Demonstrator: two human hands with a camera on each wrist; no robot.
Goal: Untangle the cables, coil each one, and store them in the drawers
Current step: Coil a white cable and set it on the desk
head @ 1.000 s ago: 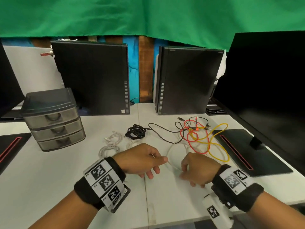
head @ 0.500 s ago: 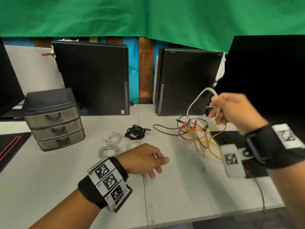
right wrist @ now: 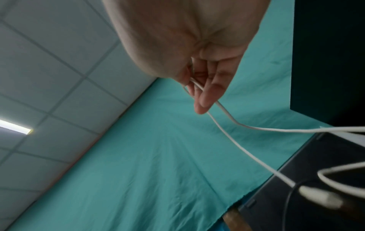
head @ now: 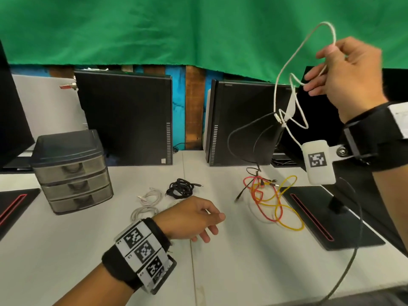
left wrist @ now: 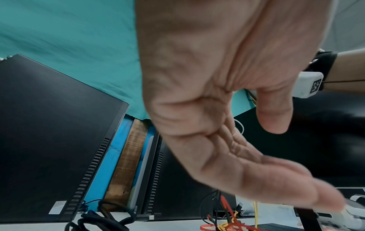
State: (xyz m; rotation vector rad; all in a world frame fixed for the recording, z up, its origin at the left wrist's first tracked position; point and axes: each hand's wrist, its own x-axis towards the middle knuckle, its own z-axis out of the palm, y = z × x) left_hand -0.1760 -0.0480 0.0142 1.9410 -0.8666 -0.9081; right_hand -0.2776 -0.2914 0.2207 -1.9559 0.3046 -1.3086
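Note:
My right hand (head: 324, 65) is raised high at the upper right and pinches a white cable (head: 283, 69), which loops above the fingers and hangs down. In the right wrist view the white cable (right wrist: 223, 109) runs out past my fingertips (right wrist: 203, 103). Its lower part has snagged a thin black cable (head: 247, 133) and holds it lifted off the table. Red and yellow cables (head: 271, 202) lie tangled below. My left hand (head: 198, 219) hovers low over the table, fingers relaxed, and holds nothing, as the left wrist view shows (left wrist: 256, 156). The grey three-drawer unit (head: 72, 173) stands at the left, all drawers closed.
A coiled black cable (head: 180, 188) and two coiled white cables (head: 151, 195) lie beyond my left hand. Two black computer towers (head: 123, 118) stand at the back. A monitor's black base (head: 331, 219) lies right of the tangle. A green curtain hangs behind.
My right hand has risen from the table to high on the right, lifting the white cable; the thin black cable was dragged up with it. My left hand has stayed in place.

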